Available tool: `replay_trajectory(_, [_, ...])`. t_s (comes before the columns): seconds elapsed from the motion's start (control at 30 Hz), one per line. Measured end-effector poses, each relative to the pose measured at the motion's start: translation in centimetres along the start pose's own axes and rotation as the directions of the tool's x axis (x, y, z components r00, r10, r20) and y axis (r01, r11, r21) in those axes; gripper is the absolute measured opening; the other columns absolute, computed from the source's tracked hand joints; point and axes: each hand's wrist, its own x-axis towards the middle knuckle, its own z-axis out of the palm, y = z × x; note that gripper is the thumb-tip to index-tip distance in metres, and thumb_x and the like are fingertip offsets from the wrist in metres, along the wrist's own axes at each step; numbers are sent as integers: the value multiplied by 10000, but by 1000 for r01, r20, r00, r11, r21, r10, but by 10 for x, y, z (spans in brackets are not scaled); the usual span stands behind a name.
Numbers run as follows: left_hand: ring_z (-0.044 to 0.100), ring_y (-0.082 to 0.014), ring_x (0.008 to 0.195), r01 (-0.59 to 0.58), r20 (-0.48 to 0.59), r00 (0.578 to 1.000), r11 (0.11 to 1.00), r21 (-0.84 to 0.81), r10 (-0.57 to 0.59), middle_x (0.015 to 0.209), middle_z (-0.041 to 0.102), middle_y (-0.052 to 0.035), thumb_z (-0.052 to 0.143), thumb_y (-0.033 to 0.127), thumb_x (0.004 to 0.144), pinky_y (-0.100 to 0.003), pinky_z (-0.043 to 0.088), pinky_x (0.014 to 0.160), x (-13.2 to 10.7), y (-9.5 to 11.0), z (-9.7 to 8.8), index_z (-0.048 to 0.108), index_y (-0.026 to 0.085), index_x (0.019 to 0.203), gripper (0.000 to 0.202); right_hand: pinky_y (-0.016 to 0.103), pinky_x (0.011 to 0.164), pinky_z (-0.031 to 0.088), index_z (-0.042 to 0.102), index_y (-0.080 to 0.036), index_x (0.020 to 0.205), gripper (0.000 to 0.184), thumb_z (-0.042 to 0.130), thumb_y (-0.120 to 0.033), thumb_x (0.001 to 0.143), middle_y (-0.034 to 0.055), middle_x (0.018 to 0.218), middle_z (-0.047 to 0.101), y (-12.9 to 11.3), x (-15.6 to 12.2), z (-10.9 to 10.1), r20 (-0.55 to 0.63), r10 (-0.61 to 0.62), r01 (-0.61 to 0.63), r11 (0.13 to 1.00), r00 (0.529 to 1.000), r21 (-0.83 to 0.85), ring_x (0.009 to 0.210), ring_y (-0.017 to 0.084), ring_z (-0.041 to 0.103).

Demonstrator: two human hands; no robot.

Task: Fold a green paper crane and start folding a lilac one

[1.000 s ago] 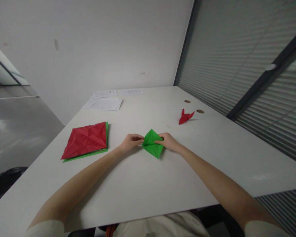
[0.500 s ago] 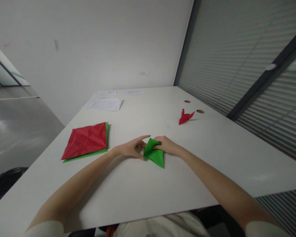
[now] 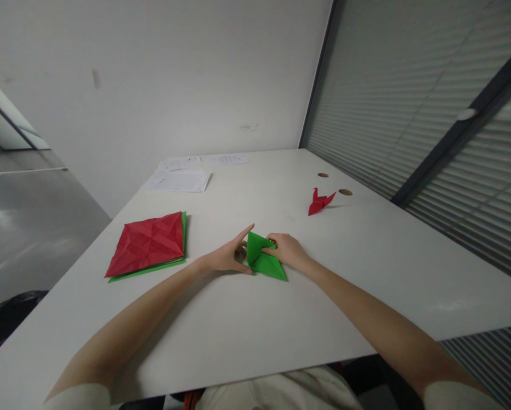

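Observation:
A folded green paper [image 3: 264, 262] lies on the white table [image 3: 255, 319] in front of me. My left hand [image 3: 227, 257] touches its left edge, index finger stretched out along the fold and thumb at the near corner. My right hand [image 3: 287, 250] grips the paper's upper right part with curled fingers. One flap of the green paper stands up between the two hands.
A creased red sheet [image 3: 147, 242] lies on a green sheet [image 3: 184, 228] to the left. A small red folded paper figure [image 3: 319, 201] stands far right, near two round holes [image 3: 345, 192]. White printed papers [image 3: 181, 179] lie at the table's far end.
The green paper has been turned and partly folded, a flap now raised. My left hand opened from a pinch to an outstretched finger along the fold. My right hand kept its hold.

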Motion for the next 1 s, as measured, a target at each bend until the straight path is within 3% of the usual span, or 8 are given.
replay_trajectory(0.13, [630, -229, 997, 22, 55, 998, 995, -93, -17, 1174, 601, -127, 818, 251, 644, -366, 505, 859, 3, -3, 3, -58, 300, 1502, 1227, 247, 642, 338, 648, -196, 970, 232, 690, -259, 750, 51, 899, 681, -3, -1, 4, -5, -85, 85, 995, 996, 55, 784, 183, 587])
replay_trajectory(0.23, [626, -228, 994, 16, 55, 998, 994, -105, -11, 1147, 606, -111, 821, 241, 645, -371, 499, 859, 4, -6, 0, -67, 306, 1499, 1234, 253, 707, 366, 631, -176, 1002, 255, 673, -209, 752, 63, 941, 662, -3, -1, 5, -11, -151, 151, 985, 989, 82, 846, 188, 580])
replay_trajectory(0.33, [626, -208, 950, 18, 74, 997, 996, -91, -11, 1144, 600, -97, 842, 243, 614, -335, 500, 814, 4, -6, -6, 92, 316, 1500, 1164, 260, 734, 376, 624, -154, 979, 226, 659, -177, 757, 63, 919, 641, -3, 0, 7, -16, -193, 193, 975, 981, 109, 850, 184, 570])
replay_trajectory(0.4, [621, -189, 909, 20, 71, 997, 996, -90, -14, 1144, 594, -90, 832, 280, 628, -299, 496, 769, 5, -3, -11, 287, 288, 1453, 989, 258, 732, 378, 623, -148, 960, 200, 659, -178, 766, 56, 903, 629, -3, 0, 8, -22, -225, 225, 965, 974, 137, 838, 179, 564])
replay_trajectory(0.5, [599, -148, 824, 33, 9, 999, 998, -55, -32, 1049, 613, -72, 721, 368, 751, -237, 470, 678, 7, 4, -15, 574, 182, 1199, 508, 249, 700, 374, 645, -145, 881, 88, 634, -201, 814, 39, 836, 597, -4, -1, 9, -28, -249, 250, 956, 968, 155, 776, 160, 548])
replay_trajectory(0.6, [553, -98, 679, 87, -94, 992, 996, -5, -87, 877, 600, -19, 644, 352, 796, -188, 415, 552, 10, 10, -15, 615, 145, 965, 269, 236, 651, 358, 670, -148, 752, 129, 600, -192, 851, 19, 752, 546, -5, 0, 9, -1, -263, 261, 954, 965, 147, 692, 134, 515])
replay_trajectory(0.83, [548, -90, 526, 216, -204, 956, 976, -2, -212, 687, 559, 29, 589, 253, 717, -199, 447, 475, 11, 9, -7, 518, 149, 793, 148, 237, 648, 367, 731, -159, 828, 110, 623, -144, 815, 30, 744, 596, -2, 1, 1, 32, -197, 193, 976, 980, 101, 700, 146, 544])
replay_trajectory(1.0, [555, -75, 537, 172, -210, 967, 977, 125, -143, 820, 625, 1, 577, 136, 668, -183, 443, 482, 12, 11, -3, 584, 159, 1044, 377, 242, 718, 401, 735, -175, 860, 178, 582, -96, 816, 54, 862, 650, -8, -3, -4, 37, -221, 218, 972, 974, 85, 792, 156, 594])
